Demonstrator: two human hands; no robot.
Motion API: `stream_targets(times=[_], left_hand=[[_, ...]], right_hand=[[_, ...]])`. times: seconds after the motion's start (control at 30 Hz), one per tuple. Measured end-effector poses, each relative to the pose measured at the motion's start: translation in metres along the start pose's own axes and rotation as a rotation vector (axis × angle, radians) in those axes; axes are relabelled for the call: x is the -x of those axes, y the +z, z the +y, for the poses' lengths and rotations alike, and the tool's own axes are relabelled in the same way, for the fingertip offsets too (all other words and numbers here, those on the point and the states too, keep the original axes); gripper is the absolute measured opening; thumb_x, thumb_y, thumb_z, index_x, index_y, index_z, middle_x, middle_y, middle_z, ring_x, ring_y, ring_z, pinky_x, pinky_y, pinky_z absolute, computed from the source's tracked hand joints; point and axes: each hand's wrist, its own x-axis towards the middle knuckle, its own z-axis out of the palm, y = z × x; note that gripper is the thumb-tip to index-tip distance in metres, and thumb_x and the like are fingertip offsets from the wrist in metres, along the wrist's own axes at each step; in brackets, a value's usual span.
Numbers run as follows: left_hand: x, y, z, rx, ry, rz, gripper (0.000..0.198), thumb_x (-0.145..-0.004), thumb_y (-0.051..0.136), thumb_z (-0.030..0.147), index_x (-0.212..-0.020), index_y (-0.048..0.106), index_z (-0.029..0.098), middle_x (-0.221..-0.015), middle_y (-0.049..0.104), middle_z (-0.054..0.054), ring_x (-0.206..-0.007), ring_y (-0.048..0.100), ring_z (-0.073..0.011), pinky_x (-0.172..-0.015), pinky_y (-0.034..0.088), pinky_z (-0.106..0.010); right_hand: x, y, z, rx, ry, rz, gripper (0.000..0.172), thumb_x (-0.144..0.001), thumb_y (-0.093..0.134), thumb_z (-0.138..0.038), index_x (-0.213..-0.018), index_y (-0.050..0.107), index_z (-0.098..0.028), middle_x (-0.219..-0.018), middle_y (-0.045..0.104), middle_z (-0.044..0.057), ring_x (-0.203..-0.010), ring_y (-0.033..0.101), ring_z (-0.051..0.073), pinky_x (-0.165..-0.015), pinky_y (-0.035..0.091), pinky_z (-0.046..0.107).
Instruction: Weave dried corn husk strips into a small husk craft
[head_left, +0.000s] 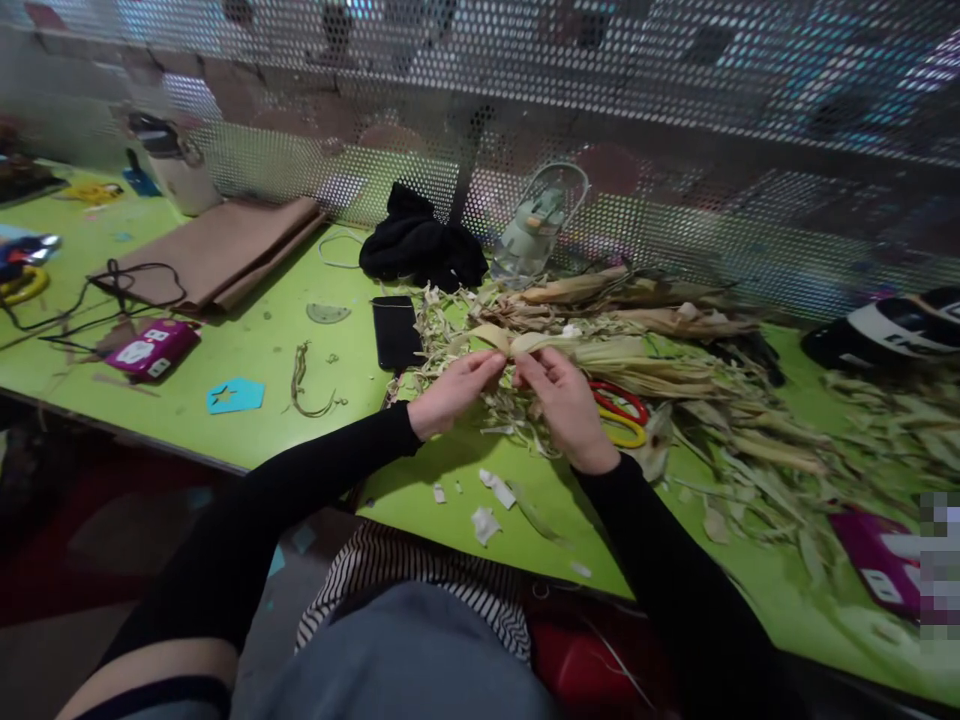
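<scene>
My left hand (459, 390) and my right hand (564, 408) meet above the table, fingertips nearly touching. Each pinches a pale strip of corn husk (493, 337), which curves up between thumbs and forefingers. Behind and to the right lies a pile of dried corn husks (645, 360), with shredded bits around it. Scissors with red and yellow handles (637, 436) rest just right of my right hand, their blades hidden. A black phone (397, 333) lies left of the husks, beyond my left hand. White paper scraps (486, 525) are scattered nearer the table's front edge.
Along the perforated metal screen (300, 150) stand a pale green bottle (531, 232) and a black cloth bundle (421, 245). Further left are folded brown paper (217, 250), a white flask (176, 165), a purple box (152, 350) and a cable. A dark bottle (889, 330) lies at right.
</scene>
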Motion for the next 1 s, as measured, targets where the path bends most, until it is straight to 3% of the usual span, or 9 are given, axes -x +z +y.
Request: stream_targets(times=[0.07,0.17,0.3,0.43,0.5,0.67,0.8,0.9,1.0], left_hand=[[0.0,-0.002,0.003,-0.113,0.023,-0.05,0.031,-0.098,0.055,0.018,-0.067,0.055,0.015,-0.065,0.047,0.004,-0.062,0.039,-0.0078,-0.063,0.034,-0.022],[0.001,-0.003,0.009,-0.202,0.02,-0.112,0.024,-0.096,0.055,0.017,-0.073,0.062,0.013,-0.07,0.054,0.002,-0.064,0.045,-0.0081,-0.065,0.036,-0.022],[0.004,-0.006,0.014,-0.316,0.04,-0.14,0.013,-0.093,0.056,0.017,-0.089,0.068,0.013,-0.085,0.066,-0.002,-0.074,0.055,-0.0095,-0.074,0.042,-0.024],[0.005,-0.008,0.014,-0.49,0.172,-0.123,0.019,-0.089,0.067,0.032,-0.088,0.067,0.013,-0.086,0.068,-0.004,-0.077,0.059,-0.0114,-0.075,0.044,-0.025],[0.005,-0.009,0.014,-0.544,0.189,-0.124,0.02,-0.086,0.071,0.031,-0.085,0.066,0.012,-0.081,0.068,-0.003,-0.073,0.059,-0.0108,-0.071,0.043,-0.025],[0.004,-0.009,0.015,-0.522,0.209,-0.163,0.02,-0.093,0.06,0.022,-0.076,0.064,0.013,-0.069,0.063,0.0,-0.063,0.054,-0.0075,-0.067,0.043,-0.023],[0.002,-0.007,0.015,-0.433,0.107,-0.171,0.019,-0.094,0.057,0.019,-0.077,0.063,0.013,-0.066,0.062,0.0,-0.059,0.054,-0.0077,-0.063,0.043,-0.023],[0.003,-0.005,0.017,-0.465,0.101,-0.102,0.008,-0.089,0.06,0.009,-0.085,0.066,0.012,-0.076,0.067,-0.002,-0.063,0.058,-0.0085,-0.062,0.044,-0.023],[0.006,-0.004,0.021,-0.474,0.156,-0.045,0.007,-0.086,0.062,0.007,-0.09,0.065,0.013,-0.091,0.069,-0.005,-0.071,0.062,-0.0097,-0.065,0.045,-0.023]], right_hand=[[0.0,-0.001,0.002,-0.023,0.029,0.038,0.049,-0.078,0.073,-0.066,-0.068,0.052,-0.023,-0.061,0.047,-0.004,-0.059,0.042,0.012,-0.055,0.036,0.027],[0.0,-0.003,0.004,-0.046,0.059,0.062,0.052,-0.075,0.075,-0.066,-0.064,0.05,-0.023,-0.059,0.04,-0.005,-0.055,0.033,0.011,-0.051,0.028,0.028],[-0.001,-0.005,0.006,-0.077,0.047,0.089,0.052,-0.075,0.074,-0.067,-0.063,0.049,-0.023,-0.057,0.037,-0.006,-0.054,0.031,0.01,-0.053,0.028,0.028],[0.001,-0.005,0.007,-0.11,0.054,0.116,0.051,-0.075,0.077,-0.063,-0.062,0.049,-0.022,-0.056,0.038,-0.006,-0.054,0.031,0.01,-0.053,0.028,0.028],[0.002,-0.004,0.007,-0.128,0.07,0.114,0.05,-0.073,0.079,-0.06,-0.061,0.049,-0.022,-0.056,0.039,-0.006,-0.054,0.032,0.009,-0.053,0.027,0.027],[0.003,-0.004,0.004,-0.164,0.097,0.084,0.05,-0.073,0.079,-0.061,-0.062,0.048,-0.022,-0.055,0.037,-0.007,-0.052,0.03,0.009,-0.051,0.028,0.027],[0.004,-0.004,0.001,-0.26,0.16,0.032,0.048,-0.07,0.08,-0.06,-0.066,0.049,-0.024,-0.054,0.032,-0.008,-0.05,0.026,0.009,-0.05,0.028,0.027],[0.004,-0.004,0.002,-0.233,0.147,0.031,0.049,-0.07,0.079,-0.061,-0.065,0.049,-0.023,-0.055,0.035,-0.007,-0.05,0.027,0.009,-0.05,0.027,0.026],[0.004,-0.005,0.005,-0.064,0.074,0.082,0.049,-0.074,0.077,-0.063,-0.064,0.051,-0.023,-0.057,0.04,-0.005,-0.053,0.031,0.01,-0.051,0.026,0.028]])
